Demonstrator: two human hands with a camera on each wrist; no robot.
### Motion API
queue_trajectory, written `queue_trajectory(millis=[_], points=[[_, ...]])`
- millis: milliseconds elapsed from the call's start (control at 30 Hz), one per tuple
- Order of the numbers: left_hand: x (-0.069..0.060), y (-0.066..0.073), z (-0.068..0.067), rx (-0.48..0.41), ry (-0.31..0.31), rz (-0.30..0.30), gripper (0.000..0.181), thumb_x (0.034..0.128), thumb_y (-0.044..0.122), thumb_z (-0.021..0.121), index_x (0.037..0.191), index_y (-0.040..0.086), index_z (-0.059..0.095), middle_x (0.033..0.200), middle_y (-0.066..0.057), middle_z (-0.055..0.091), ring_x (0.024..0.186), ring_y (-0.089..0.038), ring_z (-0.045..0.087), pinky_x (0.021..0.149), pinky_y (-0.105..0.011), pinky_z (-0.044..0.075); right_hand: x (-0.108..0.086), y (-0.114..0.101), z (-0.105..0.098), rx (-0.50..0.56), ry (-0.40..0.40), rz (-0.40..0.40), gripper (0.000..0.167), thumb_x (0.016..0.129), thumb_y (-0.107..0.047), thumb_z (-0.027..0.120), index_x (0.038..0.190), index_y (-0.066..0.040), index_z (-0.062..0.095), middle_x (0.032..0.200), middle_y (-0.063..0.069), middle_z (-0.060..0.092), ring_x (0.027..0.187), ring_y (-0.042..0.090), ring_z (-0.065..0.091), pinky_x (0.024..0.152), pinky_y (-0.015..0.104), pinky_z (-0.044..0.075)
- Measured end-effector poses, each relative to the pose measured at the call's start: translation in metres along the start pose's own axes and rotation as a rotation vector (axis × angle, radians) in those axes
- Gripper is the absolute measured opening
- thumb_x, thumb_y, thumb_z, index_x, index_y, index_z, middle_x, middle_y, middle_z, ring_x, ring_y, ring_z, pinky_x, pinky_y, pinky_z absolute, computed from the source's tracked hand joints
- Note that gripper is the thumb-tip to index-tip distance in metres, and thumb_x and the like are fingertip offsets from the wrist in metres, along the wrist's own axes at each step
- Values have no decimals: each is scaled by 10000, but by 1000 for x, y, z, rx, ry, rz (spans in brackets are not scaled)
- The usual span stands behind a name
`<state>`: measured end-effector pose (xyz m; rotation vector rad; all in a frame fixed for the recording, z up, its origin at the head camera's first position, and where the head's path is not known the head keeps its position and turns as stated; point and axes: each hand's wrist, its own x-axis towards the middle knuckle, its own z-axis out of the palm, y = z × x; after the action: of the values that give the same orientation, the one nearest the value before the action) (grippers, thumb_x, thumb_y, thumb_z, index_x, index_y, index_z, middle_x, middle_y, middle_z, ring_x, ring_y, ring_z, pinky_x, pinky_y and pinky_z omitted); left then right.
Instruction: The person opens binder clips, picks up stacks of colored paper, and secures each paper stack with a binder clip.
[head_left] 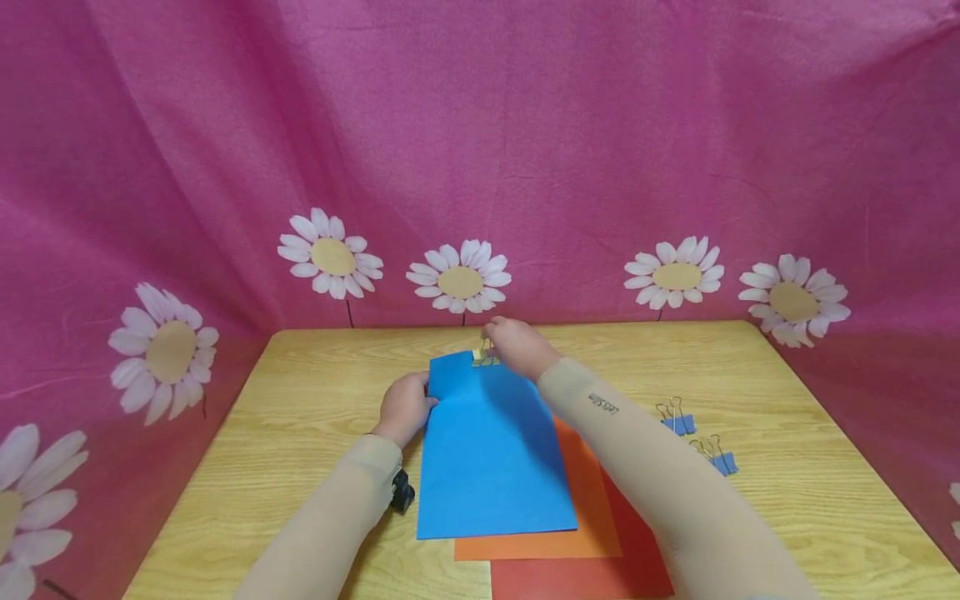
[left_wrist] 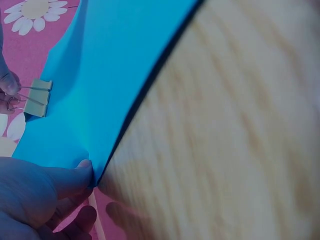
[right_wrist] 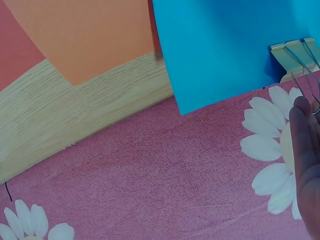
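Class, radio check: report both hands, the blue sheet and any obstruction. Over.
Left hand pinches blue sheet by its left edge. Right hand pinches yellow clip by its handles. Clip on sheet's top edge. No obstruction seen; blue clips aside.

Reading "Let's Slim" in small dark lettering [head_left: 603, 404] on the beige right sleeve [head_left: 667, 479], running lengthwise near its wrist end, showing in the head view alone.

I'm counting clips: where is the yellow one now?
In the head view, near the middle, the yellow clip sits on the blue sheet's far edge, just left of the right hand.
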<state>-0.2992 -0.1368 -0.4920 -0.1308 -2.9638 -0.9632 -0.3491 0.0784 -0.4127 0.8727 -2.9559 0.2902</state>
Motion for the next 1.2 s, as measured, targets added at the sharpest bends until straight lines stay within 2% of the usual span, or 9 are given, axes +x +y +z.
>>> queue_trajectory(millis=[200, 433, 667, 833, 1000, 1200], points=[[-1, 1, -1, -11, -2, 2, 31, 972, 77, 705, 996, 63, 691, 871, -49, 668, 827, -216, 602, 807, -388, 512, -1, 0, 0, -16, 5, -9, 325, 952, -132, 746, 1245, -4, 687, 1217, 147, 689, 1144, 283, 686, 1002, 358, 554], [-2, 2, -1, -14, 0, 8, 54, 977, 70, 695, 936, 76, 661, 845, -52, 645, 802, -217, 584, 779, -375, 495, -1, -1, 0, -4, -29, 9, 360, 963, -162, 738, 1283, -12, 672, 1246, 145, 676, 1175, 287, 669, 1021, 368, 544], [-3, 2, -1, -5, 6, 7, 74, 973, 60, 696, 916, 77, 653, 839, -55, 641, 797, -220, 582, 772, -371, 486, -2, 2, 2, -5, -40, -6, 384, 982, -172, 717, 1318, -1, 646, 1237, 148, 659, 1162, 281, 656, 1016, 364, 545], [-4, 3, -1, -9, 17, 16, 33, 957, 44, 710, 977, 52, 685, 869, -65, 669, 823, -228, 609, 798, -396, 512, -3, 4, 3, 13, -41, -29, 401, 987, -154, 707, 1340, 17, 622, 1230, 164, 645, 1137, 287, 657, 1002, 368, 552], [-3, 2, -1, -19, 17, 13, 80, 965, 49, 703, 1044, 55, 710, 911, -66, 694, 866, -233, 627, 852, -416, 529, -5, 7, 5, 33, -55, -24, 439, 990, -156, 703, 1380, 13, 589, 1265, 165, 626, 1163, 290, 647, 1019, 374, 542], [-3, 2, -1, -22, 22, 19, 89, 963, 48, 703, 1051, 56, 717, 934, -67, 710, 887, -240, 638, 882, -433, 536, -7, 10, 8, 70, -34, -23, 491, 994, -154, 697, 1431, 17, 551, 1291, 163, 609, 1196, 292, 622, 1047, 388, 524]])
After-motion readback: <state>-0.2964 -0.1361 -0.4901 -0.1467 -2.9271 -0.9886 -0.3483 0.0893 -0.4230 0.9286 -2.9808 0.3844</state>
